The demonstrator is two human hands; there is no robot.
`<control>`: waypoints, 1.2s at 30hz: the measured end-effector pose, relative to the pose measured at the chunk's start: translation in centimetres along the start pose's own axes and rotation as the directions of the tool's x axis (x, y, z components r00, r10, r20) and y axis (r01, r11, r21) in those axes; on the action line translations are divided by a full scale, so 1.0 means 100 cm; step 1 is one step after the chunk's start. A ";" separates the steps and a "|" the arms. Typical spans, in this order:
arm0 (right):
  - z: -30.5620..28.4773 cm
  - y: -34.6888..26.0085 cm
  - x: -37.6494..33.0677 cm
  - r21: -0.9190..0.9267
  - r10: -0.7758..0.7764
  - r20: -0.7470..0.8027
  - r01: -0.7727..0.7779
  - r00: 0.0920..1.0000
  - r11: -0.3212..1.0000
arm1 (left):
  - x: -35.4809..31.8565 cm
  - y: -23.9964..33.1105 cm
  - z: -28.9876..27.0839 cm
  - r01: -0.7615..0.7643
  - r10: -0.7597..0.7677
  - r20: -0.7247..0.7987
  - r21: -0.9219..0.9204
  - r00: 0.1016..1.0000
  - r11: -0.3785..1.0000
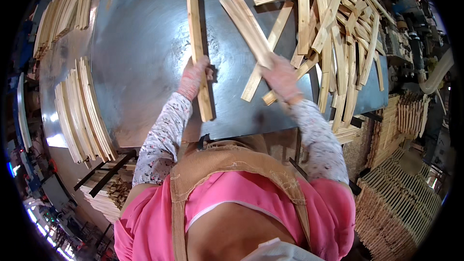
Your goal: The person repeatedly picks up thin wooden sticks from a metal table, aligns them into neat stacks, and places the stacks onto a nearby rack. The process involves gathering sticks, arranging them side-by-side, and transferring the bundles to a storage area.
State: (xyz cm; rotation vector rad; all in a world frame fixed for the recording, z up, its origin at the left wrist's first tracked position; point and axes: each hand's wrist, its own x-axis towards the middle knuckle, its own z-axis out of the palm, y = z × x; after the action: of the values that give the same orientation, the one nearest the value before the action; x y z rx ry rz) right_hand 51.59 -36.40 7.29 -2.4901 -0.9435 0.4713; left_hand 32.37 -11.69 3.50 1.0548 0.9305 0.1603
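My left hand [193,76], in a pale pinkish glove, is closed around a long wooden slat [195,29] that points away from me over the metal table [140,63]. My right hand [281,78], gloved alike, grips the near end of light wooden slats [246,26], which look like two side by side and slant to the far left. Beneath them another slat [270,48] lies crosswise on the table. A further slat end [269,98] shows just below my right hand. The fingertips of my right hand are partly hidden.
A jumbled heap of slats [333,34] covers the table's far right. Neat rows of slats stand at the left, one near [82,111] and one far [65,12]. Stacked wood [401,198] stands at the lower right, and a pale hose [437,75] hangs beside machinery.
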 end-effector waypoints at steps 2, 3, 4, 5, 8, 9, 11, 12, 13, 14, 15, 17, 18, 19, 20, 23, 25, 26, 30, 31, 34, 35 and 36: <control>0.076 -0.058 0.015 0.415 0.150 0.103 -0.180 0.983 0.892 | -0.002 -0.038 -0.003 -0.002 0.007 0.126 -0.035 0.992 0.999; 0.089 -0.091 0.020 0.431 0.158 0.144 -0.206 0.977 0.879 | -0.001 -0.060 0.004 -0.223 0.239 0.158 -0.112 0.958 0.968; 0.102 -0.123 0.026 0.448 0.167 0.185 -0.235 0.968 0.863 | -0.003 -0.061 0.000 -0.238 0.263 0.175 -0.155 0.949 0.959; 0.104 -0.125 0.030 0.259 0.051 0.038 -0.059 0.998 0.964 | -0.014 -0.055 -0.009 -0.255 0.289 0.167 -0.200 0.943 0.946; 0.077 -0.055 0.046 -0.234 -0.044 -0.277 -0.023 0.960 0.972 | -0.032 -0.034 -0.065 0.176 -0.096 0.242 -0.334 0.965 0.926; 0.065 -0.035 0.040 -0.185 0.106 -0.298 -0.167 0.949 0.968 | -0.026 -0.032 -0.083 0.221 -0.095 0.293 -0.435 0.951 0.873; 0.059 -0.006 0.028 -0.212 0.265 -0.282 -0.330 0.922 0.920 | -0.019 -0.035 -0.111 0.287 -0.086 0.333 -0.620 0.939 0.730; 0.063 -0.001 0.023 -0.286 0.283 -0.261 -0.354 0.923 0.890 | -0.018 -0.034 -0.121 0.333 -0.095 0.367 -0.668 0.925 0.666; 0.064 -0.028 0.019 -0.197 0.256 -0.231 -0.303 0.938 0.932 | -0.015 -0.032 -0.132 0.365 -0.096 0.388 -0.715 0.917 0.596; 0.071 -0.045 0.014 0.163 0.316 -0.108 -0.297 0.942 0.941 | -0.013 -0.029 -0.138 0.413 -0.097 0.430 -0.744 0.898 0.526; 0.085 -0.062 0.007 0.224 0.353 -0.073 -0.330 0.933 0.917 | -0.015 -0.026 -0.138 0.359 -0.101 0.378 -0.714 0.920 0.601; 0.131 -0.082 -0.004 0.172 0.265 -0.037 -0.255 0.964 0.951 | -0.016 -0.021 -0.125 0.431 -0.132 0.439 -0.702 0.889 0.566; 0.150 -0.109 -0.005 0.070 0.118 0.010 -0.118 0.993 0.991 | -0.015 -0.023 -0.121 0.459 -0.148 0.459 -0.700 0.876 0.548; 0.166 -0.139 -0.005 -0.020 -0.042 0.055 0.043 0.998 0.999 | -0.005 -0.045 -0.121 0.501 -0.127 0.517 -0.693 0.847 0.519; 0.159 -0.187 -0.005 -0.087 -0.202 0.137 0.215 0.970 0.973 | 0.003 -0.069 -0.130 0.449 -0.108 0.463 -0.735 0.880 0.509; 0.134 -0.192 0.008 0.028 -0.089 0.289 0.084 0.953 0.996 | -0.009 -0.051 -0.130 0.388 -0.002 0.483 -0.702 0.876 0.598; 0.124 -0.153 0.018 -0.258 0.044 -0.094 -0.067 0.995 0.964 | -0.012 -0.038 -0.157 0.265 -0.042 0.366 -0.585 0.930 0.767; 0.099 -0.149 0.024 -0.254 0.176 -0.201 -0.225 0.964 0.941 | -0.006 -0.052 -0.182 0.228 -0.032 0.331 -0.573 0.943 0.787; 0.098 -0.050 -0.001 -0.081 0.352 -0.420 -0.421 0.836 0.903 | -0.075 0.023 -0.210 0.057 0.167 -0.293 0.628 0.941 0.776; 0.105 -0.050 -0.006 -0.071 0.297 -0.392 -0.350 0.871 0.934 | -0.076 -0.012 -0.243 0.087 0.368 -0.419 0.750 0.830 0.656; 0.106 -0.076 -0.034 -0.109 0.356 -0.080 -0.363 0.931 0.925 | -0.123 0.006 -0.308 0.535 0.186 -0.636 0.745 0.749 0.398; 0.108 -0.075 -0.057 -0.072 0.253 -0.089 -0.259 0.963 0.963 | -0.137 -0.017 -0.345 0.579 0.314 -0.639 0.769 0.702 0.270; 0.115 -0.063 -0.076 -0.069 0.150 -0.122 -0.159 0.981 0.985 | -0.147 -0.036 -0.379 0.620 0.429 -0.608 0.774 0.669 0.130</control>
State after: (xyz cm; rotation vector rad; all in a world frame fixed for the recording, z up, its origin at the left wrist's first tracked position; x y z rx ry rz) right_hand 37.63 -34.22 1.90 -2.6424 -0.7402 0.3386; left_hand -5.20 4.16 2.86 2.3383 2.0743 -0.3034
